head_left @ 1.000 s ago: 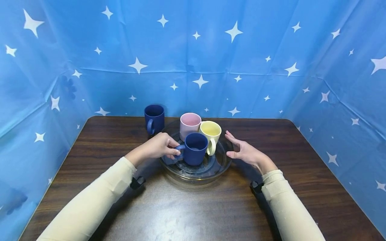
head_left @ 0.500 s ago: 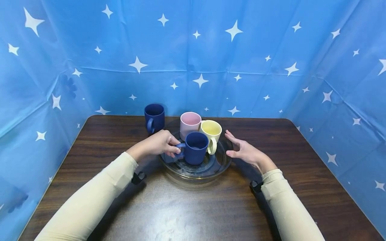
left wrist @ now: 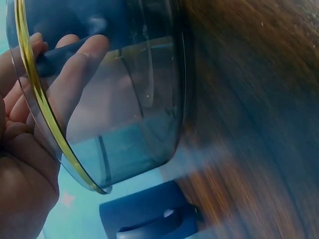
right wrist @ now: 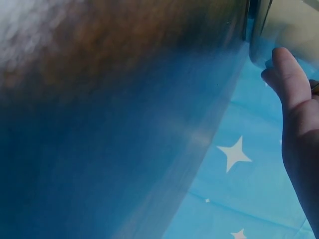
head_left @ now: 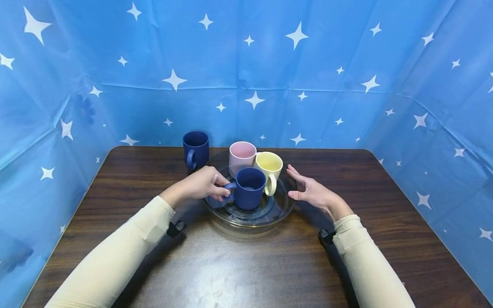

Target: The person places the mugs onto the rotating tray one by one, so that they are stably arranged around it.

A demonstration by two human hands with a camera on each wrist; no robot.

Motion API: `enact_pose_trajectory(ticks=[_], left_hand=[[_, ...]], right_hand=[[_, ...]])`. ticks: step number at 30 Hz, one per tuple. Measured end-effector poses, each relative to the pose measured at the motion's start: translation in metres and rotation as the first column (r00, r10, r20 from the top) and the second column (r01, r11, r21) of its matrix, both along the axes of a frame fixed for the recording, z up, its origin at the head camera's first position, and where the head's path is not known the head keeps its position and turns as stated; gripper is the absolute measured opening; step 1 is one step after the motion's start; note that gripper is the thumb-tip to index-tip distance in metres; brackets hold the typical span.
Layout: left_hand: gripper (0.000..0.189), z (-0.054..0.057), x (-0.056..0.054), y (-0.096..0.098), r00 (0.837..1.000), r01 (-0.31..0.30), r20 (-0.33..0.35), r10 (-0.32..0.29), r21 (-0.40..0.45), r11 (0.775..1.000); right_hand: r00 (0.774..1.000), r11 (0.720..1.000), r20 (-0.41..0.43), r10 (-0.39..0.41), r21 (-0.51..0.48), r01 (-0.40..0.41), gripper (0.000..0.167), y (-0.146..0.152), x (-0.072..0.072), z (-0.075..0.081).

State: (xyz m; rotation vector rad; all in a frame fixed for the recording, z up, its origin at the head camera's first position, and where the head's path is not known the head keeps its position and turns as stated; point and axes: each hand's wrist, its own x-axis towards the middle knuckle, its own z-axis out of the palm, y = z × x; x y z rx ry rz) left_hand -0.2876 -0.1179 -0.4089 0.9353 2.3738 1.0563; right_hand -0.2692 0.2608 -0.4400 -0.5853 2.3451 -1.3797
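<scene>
My left hand (head_left: 204, 184) pinches the handle of a navy blue mug (head_left: 249, 189) between thumb and fingers. This mug is upright in a clear glass bowl (head_left: 250, 223) with a gold rim line. Behind it in the bowl are a pink mug (head_left: 241, 159) and a yellow mug (head_left: 269, 164), whose handle points toward me. Through the glass wall, the left wrist view shows the fingers on the blue handle. At the bowl's right rim, my right hand (head_left: 313, 192) is spread, with fingers straight and the thumb apart, holding nothing.
Another navy blue mug (head_left: 196, 149) stands on the dark wooden table (head_left: 246, 273), behind and left of the bowl, near the far edge. A blue star-patterned curtain (head_left: 246, 64) rises behind the table and along both sides.
The view has shifted slightly. Both hands, the bowl and the mugs keep practically the same places, and the left hand keeps its pinch on the blue mug's handle.
</scene>
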Motion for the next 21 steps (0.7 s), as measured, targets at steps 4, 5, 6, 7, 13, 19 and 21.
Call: enact_pose_trajectory(ticks=[4, 5, 6, 7, 13, 19, 21], left_hand=[[0.012, 0.0, 0.002, 0.002, 1.0, -0.001, 0.011, 0.001, 0.017, 1.0], [0.012, 0.0, 0.002, 0.003, 1.0, 0.0, 0.009, 0.0, 0.016, 1.0], [0.012, 0.0, 0.002, 0.004, 1.0, 0.001, 0.008, -0.001, 0.014, 1.0], [0.012, 0.001, 0.002, 0.006, 1.0, 0.0, 0.013, 0.0, 0.014, 1.0], [0.013, 0.003, 0.0, 0.01, 0.999, -0.021, 0.048, 0.022, -0.013, 1.0], [0.014, 0.005, 0.0, 0.013, 0.998, 0.0, 0.058, 0.0, -0.009, 1.0], [0.013, 0.004, 0.001, 0.014, 0.998, 0.013, 0.057, -0.013, -0.002, 1.0]], right_hand=[[1.0, 1.0, 0.004, 0.0, 0.003, 0.0, 0.088, -0.001, 0.0, 0.001], [1.0, 1.0, 0.002, 0.002, 0.005, -0.002, 0.089, -0.001, -0.001, 0.001], [1.0, 1.0, 0.002, 0.004, 0.006, -0.004, 0.089, -0.001, -0.001, 0.001], [1.0, 1.0, 0.003, 0.006, 0.005, -0.006, 0.089, -0.001, -0.001, 0.002], [1.0, 1.0, 0.007, 0.014, -0.001, -0.014, 0.089, -0.002, -0.001, 0.004], [1.0, 1.0, 0.003, 0.017, 0.007, -0.017, 0.088, -0.001, -0.002, 0.005], [1.0, 1.0, 0.01, 0.016, 0.007, -0.017, 0.087, -0.001, -0.002, 0.004]])
